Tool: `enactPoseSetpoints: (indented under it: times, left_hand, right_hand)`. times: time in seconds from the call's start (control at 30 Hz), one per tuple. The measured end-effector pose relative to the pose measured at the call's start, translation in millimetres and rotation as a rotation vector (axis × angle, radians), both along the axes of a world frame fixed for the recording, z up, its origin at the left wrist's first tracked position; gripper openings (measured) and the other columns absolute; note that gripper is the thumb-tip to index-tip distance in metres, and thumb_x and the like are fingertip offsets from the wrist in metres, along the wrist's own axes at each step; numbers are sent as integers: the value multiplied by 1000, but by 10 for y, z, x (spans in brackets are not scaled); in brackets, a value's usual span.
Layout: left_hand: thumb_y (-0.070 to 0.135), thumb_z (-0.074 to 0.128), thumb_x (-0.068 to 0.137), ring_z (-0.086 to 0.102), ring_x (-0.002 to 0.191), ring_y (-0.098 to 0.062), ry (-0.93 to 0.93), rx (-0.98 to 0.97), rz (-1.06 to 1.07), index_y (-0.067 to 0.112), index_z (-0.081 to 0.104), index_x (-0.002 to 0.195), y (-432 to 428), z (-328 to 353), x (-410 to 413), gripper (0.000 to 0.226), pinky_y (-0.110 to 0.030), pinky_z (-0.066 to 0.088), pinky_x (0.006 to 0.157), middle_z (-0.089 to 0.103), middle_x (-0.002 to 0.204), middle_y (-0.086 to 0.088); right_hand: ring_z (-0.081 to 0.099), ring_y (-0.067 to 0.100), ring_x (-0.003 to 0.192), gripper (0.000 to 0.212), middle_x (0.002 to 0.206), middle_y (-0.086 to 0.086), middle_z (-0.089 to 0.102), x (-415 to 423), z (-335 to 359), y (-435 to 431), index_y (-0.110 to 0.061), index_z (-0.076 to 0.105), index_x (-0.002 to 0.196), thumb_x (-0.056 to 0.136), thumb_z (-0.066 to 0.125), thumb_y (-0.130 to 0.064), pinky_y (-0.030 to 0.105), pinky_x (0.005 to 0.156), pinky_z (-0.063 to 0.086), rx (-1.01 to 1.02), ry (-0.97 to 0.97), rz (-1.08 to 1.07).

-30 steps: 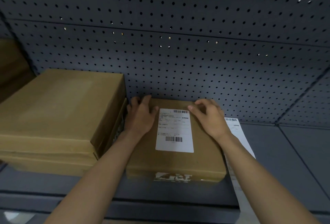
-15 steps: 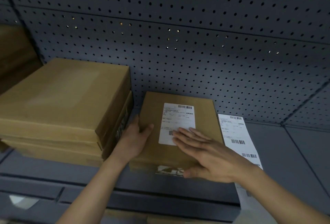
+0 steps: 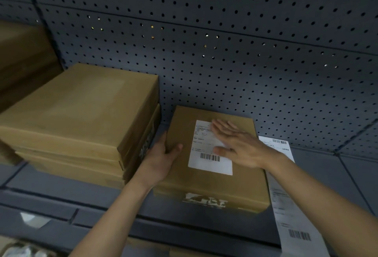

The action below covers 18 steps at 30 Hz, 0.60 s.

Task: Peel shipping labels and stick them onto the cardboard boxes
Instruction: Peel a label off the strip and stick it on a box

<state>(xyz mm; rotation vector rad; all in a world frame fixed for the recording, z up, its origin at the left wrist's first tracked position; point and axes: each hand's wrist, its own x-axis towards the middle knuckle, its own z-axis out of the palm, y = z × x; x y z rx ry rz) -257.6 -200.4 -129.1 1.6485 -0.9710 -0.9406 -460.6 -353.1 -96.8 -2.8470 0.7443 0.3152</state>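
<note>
A flat cardboard box (image 3: 241,183) lies on the grey shelf with a white shipping label (image 3: 206,161) stuck on its top. My left hand (image 3: 161,158) grips the box's left edge, thumb on top. My right hand (image 3: 239,144) lies flat, fingers together, pressing on the upper right part of the label. A strip of further labels (image 3: 292,205) lies on the shelf right of the box and hangs over the front edge.
A stack of larger cardboard boxes (image 3: 77,121) stands directly left of the small box. More cardboard (image 3: 22,60) sits at the far left. A dark pegboard wall (image 3: 225,41) closes the back. The grey shelf (image 3: 337,179) runs to the right.
My left hand slid from the box's far left corner to its left edge. My right hand swept down over the label, then back up to its upper part.
</note>
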Motion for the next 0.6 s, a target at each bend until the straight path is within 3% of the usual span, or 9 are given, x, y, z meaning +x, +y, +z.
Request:
enactPoseSetpoints:
  times: [0.17,0.37,0.47,0.6]
  left_hand:
    - [27,55,99,64,106,-4,51,-24,1,30,46,134,19,18,-18,36,-15,53,83,66,119,12]
    - [30,55,99,64,106,-4,36,-13,6,29,46,136,20,23,-27,38,-14,53,81,65,121,11]
    - [33,55,99,64,106,-6,0,-10,16,28,45,138,15,13,-24,41,-23,54,89,65,122,10]
    - [35,55,98,65,104,-8,-17,0,19,27,46,138,16,-2,-17,42,-28,54,90,66,120,8]
  right_hand:
    - [-20,6,147,108,162,0,-20,143,62,-142,-15,-11,155,72,-5,-85,26,121,-11,-3,12,-55]
    - [-26,13,147,115,160,4,-27,93,30,-53,-14,-21,152,69,-7,-93,35,124,-6,-38,48,-11]
    - [-29,14,146,109,157,0,-32,33,59,215,-20,-26,151,73,0,-92,38,124,-1,-18,69,58]
    - [-35,10,143,110,156,0,-36,-40,93,725,-18,-27,151,80,18,-89,34,122,-13,-61,71,206]
